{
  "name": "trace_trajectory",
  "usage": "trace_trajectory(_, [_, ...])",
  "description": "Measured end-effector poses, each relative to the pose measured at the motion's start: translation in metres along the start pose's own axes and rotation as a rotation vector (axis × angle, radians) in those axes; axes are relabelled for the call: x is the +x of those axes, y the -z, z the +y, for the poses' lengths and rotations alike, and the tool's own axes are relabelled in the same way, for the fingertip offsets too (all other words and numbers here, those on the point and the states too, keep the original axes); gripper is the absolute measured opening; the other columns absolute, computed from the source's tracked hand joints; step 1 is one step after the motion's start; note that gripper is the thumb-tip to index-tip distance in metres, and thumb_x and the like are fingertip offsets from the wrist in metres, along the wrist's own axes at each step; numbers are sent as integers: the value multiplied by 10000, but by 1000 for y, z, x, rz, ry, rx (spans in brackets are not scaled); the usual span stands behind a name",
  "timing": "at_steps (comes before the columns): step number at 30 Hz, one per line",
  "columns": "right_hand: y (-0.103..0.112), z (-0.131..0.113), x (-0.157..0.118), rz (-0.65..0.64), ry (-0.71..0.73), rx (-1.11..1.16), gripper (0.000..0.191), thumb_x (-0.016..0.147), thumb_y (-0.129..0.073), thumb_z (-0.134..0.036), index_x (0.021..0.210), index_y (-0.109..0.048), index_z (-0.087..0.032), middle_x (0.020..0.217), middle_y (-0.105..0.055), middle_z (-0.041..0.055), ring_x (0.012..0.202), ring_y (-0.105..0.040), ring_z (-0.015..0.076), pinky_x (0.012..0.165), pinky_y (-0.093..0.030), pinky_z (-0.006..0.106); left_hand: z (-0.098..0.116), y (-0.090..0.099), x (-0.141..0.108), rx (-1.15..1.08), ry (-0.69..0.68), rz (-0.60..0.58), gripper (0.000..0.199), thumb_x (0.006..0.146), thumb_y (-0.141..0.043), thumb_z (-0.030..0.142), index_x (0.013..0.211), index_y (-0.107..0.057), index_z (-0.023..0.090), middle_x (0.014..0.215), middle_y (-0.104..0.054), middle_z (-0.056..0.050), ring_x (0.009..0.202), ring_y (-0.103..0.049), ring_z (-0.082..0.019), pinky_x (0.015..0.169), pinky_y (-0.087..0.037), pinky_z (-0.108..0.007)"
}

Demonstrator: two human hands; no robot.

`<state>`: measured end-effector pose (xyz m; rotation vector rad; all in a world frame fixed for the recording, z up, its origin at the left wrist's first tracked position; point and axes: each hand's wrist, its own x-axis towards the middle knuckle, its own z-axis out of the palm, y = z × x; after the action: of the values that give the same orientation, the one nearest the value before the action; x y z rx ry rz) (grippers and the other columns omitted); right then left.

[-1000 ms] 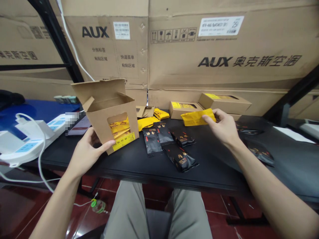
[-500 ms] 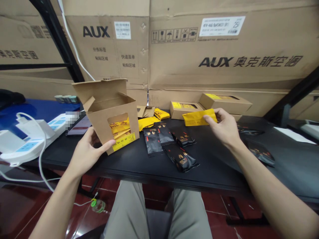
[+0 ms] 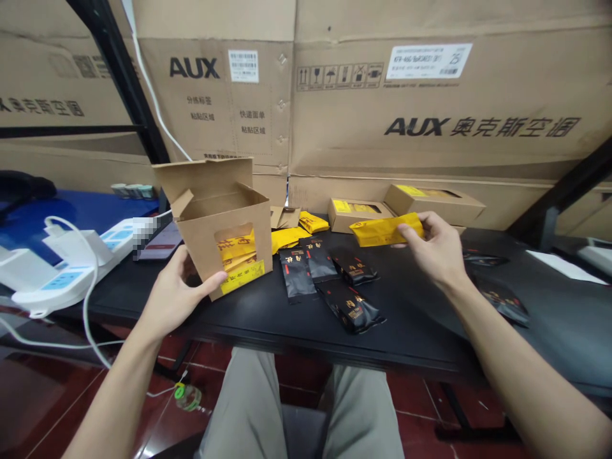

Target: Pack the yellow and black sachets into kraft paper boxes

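"Holding what, that left grip (image 3: 174, 290)?"

"The box (image 3: 208, 239). Its thumb presses the front by the yellow label (image 3: 243, 276); the fingers wrap the side, partly hidden. The flaps (image 3: 210, 178) stand up, and yellow packs (image 3: 236, 247) show inside."

"And the right grip (image 3: 433, 248)?"

"Pinched firmly on 1 yellow packet (image 3: 377, 231), at its right end, thumb in front. I can't tell whether its lower edge touches the tabletop (image 3: 415, 325)."

"Where is that packet, then?"

"Well to the right of the box, just in front of 2 back boxes (image 3: 430, 205)."

"What lies between the grips?"

"4 black packets (image 3: 351, 307), bunched together. Behind them, 2 loose yellow ones (image 3: 287, 238) sit near the box."

"Far left?"

"A white power strip (image 3: 52, 296), with plugs in it."
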<state>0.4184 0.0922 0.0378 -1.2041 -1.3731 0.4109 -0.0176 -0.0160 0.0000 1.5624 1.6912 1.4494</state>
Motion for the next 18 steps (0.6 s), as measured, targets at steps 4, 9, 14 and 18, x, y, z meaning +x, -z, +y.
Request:
trace_trajectory(4, [-9, -38, -13, 8, -17, 310, 307, 667, -817, -434, 819, -605, -272, 896, -706, 63, 832, -697, 264, 593, -616, 405, -2, 0, 2, -8, -13, -41, 706, 706, -864, 544, 1285, -585, 250, 1370, -713, -119, 1238, -692, -364, 1052, -560, -520])
trace_trajectory(9, [-31, -120, -28, -184, 48, 533, 218, 762, -762, -343, 913, -624, -268, 998, -735, 52, 978, -732, 247, 721, -644, 382, -2, -1, 3, 15, -49, -43, 703, 699, -859, 561, 1258, -583, 234, 1334, -727, -126, 1252, -684, -359, 1020, -573, -477])
trace_trajectory(14, [-74, -183, -22, -303, 323, 544, 249, 839, -765, -386, 936, -579, -253, 982, -722, 29, 863, -726, 201, 662, -640, 351, -1, -1, 2, 33, -64, -36, 713, 683, -859, 573, 1250, -595, 231, 1274, -751, -122, 1224, -696, -369, 1007, -576, -480])
trace_trajectory(18, [-105, -215, -18, -348, 440, 396, 204, 888, -730, -348, 898, -561, -233, 927, -712, 11, 834, -709, 178, 693, -656, 338, 2, -1, 2, 6, -74, -43, 727, 666, -865, 575, 1249, -595, 234, 1233, -766, -111, 1182, -717, -364, 985, -589, -473])
